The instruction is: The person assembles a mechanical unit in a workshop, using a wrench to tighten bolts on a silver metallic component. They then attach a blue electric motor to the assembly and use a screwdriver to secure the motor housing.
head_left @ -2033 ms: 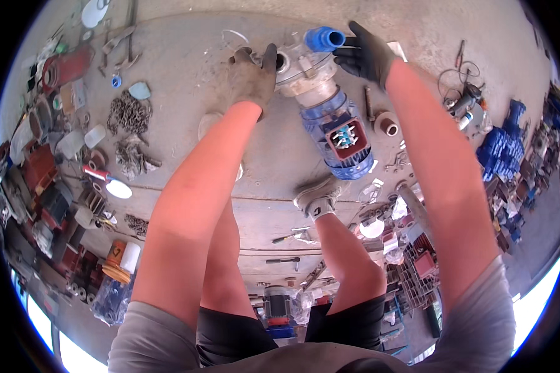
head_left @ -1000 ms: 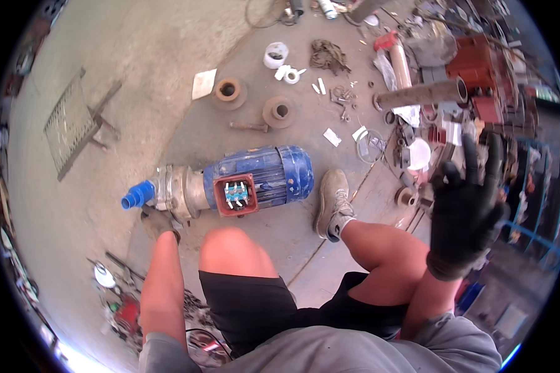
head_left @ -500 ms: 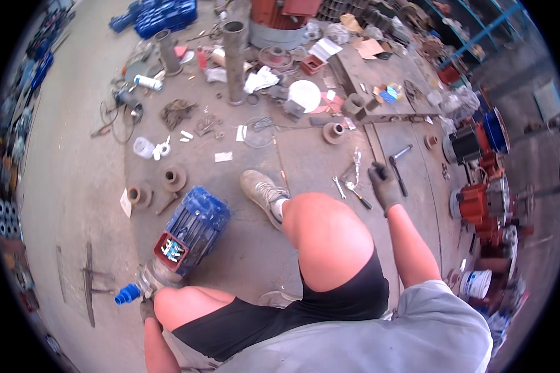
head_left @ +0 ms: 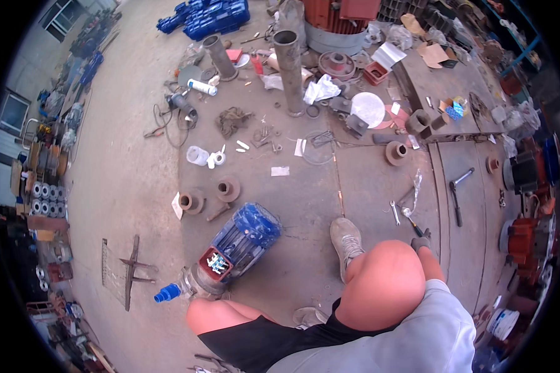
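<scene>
My right hand (head_left: 425, 242), in a dark grey glove, is low beside my raised right knee, which hides part of it. It is at the black end of a yellow-and-black handled tool (head_left: 414, 224); whether its fingers close on the handle cannot be made out. A small wrench (head_left: 395, 212) and a strip of clear plastic (head_left: 417, 181) lie close by. Further right is a ratchet-like tool with a long dark handle (head_left: 457, 202). My left hand is out of view. Left of my legs lies a blue electric motor (head_left: 246, 231), its red terminal box (head_left: 216, 263) uncovered, showing white and blue parts.
Flanged metal hubs (head_left: 191, 202) lie beyond the motor. Two upright steel pipes (head_left: 289, 74) stand further off before a large red motor (head_left: 341, 25). A steel plate (head_left: 435, 81) has a raised edge at right. A dark metal frame (head_left: 130, 270) lies at left.
The view has swung left, so the scene sits further right. My right hand has drawn from beside the ratchet-like tool to the yellow-and-black handle. My left hand has left the view.
</scene>
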A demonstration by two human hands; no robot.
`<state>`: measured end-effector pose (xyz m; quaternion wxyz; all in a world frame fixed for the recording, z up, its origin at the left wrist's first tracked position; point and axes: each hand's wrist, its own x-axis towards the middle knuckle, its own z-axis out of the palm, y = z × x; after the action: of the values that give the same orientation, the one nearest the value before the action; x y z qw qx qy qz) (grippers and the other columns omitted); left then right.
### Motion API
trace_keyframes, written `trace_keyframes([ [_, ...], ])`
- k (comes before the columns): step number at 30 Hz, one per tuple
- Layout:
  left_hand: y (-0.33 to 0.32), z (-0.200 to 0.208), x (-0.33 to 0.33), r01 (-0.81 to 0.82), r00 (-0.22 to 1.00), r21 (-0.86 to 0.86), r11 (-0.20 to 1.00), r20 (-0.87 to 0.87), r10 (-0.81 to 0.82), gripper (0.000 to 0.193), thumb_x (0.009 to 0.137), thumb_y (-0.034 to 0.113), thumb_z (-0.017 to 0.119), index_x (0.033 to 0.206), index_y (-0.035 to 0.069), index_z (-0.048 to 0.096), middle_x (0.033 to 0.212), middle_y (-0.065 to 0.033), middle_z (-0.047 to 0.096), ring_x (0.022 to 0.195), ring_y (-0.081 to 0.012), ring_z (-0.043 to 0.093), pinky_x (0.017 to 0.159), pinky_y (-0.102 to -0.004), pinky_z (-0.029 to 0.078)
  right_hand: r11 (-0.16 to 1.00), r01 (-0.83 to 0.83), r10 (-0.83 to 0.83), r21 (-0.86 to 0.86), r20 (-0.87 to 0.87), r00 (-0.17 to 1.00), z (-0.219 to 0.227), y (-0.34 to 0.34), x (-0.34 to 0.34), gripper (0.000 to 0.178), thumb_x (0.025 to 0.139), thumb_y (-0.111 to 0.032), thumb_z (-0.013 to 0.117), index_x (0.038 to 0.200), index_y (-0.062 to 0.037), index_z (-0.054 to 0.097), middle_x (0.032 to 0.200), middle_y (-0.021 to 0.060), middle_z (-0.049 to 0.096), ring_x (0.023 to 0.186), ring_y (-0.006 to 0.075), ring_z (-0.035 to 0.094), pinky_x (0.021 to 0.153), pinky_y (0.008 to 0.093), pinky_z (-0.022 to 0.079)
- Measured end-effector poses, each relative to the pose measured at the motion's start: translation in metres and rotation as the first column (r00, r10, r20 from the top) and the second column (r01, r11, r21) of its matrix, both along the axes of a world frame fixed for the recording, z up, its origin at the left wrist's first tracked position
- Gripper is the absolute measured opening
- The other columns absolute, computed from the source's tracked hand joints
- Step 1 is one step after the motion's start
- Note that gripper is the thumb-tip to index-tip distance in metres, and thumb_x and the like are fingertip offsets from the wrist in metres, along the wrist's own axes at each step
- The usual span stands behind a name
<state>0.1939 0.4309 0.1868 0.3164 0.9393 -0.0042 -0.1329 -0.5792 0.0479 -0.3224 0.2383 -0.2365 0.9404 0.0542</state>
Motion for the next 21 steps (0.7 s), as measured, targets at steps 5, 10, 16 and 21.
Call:
trace_keyframes([
  [5,-0.172,0.019,-0.057,0.121,0.934,0.117,0.986,0.324,-0.153,0.04,0.11,0.033,0.068,0.125,-0.004,0.071,0.116,-0.0181,0.071,0.107,-0.0288,0.068,0.098,-0.0427,0.057,0.985,0.131,-0.128,0.115,-0.029,0.991,-0.025,-0.047,0.029,0.066,0.098,-0.016,0.068,0.16,-0.0193,0.046,0.163,0.0245,0.045,0.147,0.0414,0.054,0.121,0.049,0.048],
  [10,-0.357,-0.08,-0.02,0.903,0.368,0.155,0.4,0.2,-0.908,0.027,0.101,0.001,0.065,0.128,-0.003,0.066,0.126,-0.0221,0.071,0.117,-0.037,0.07,0.106,-0.0436,0.053,0.99,-0.061,0.08,0.129,-0.147,0.986,-0.028,-0.04,0.037,0.045,0.09,-0.023,0.083,0.128,-0.004,0.069,0.127,0.0258,0.073,0.118,0.0419,0.074,0.103,0.0519,0.059],
  [16,-0.477,-0.207,-0.054,0.998,-0.052,0.054,-0.04,0.235,-0.971,0.042,0.094,0.006,0.079,0.133,0.001,0.065,0.131,-0.0233,0.067,0.115,-0.0425,0.069,0.098,-0.0506,0.057,0.99,-0.087,0.102,-0.11,0.14,0.985,-0.032,-0.025,0.017,0.039,0.098,-0.03,0.077,0.124,-0.0032,0.065,0.096,0.0168,0.077,0.085,0.0305,0.076,0.074,0.0423,0.06],
  [21,-0.506,-0.265,-0.07,0.995,0.001,0.099,0.03,0.284,-0.959,0.054,0.096,0.015,0.08,0.143,-0.001,0.058,0.136,-0.0245,0.067,0.128,-0.0452,0.063,0.11,-0.052,0.051,0.839,0.514,-0.231,-0.177,0.74,0.632,0.124,-0.104,0.18,0.036,0.107,-0.034,0.072,0.126,-0.0045,0.065,0.098,0.0089,0.075,0.078,0.0156,0.072,0.065,0.0295,0.057],
])
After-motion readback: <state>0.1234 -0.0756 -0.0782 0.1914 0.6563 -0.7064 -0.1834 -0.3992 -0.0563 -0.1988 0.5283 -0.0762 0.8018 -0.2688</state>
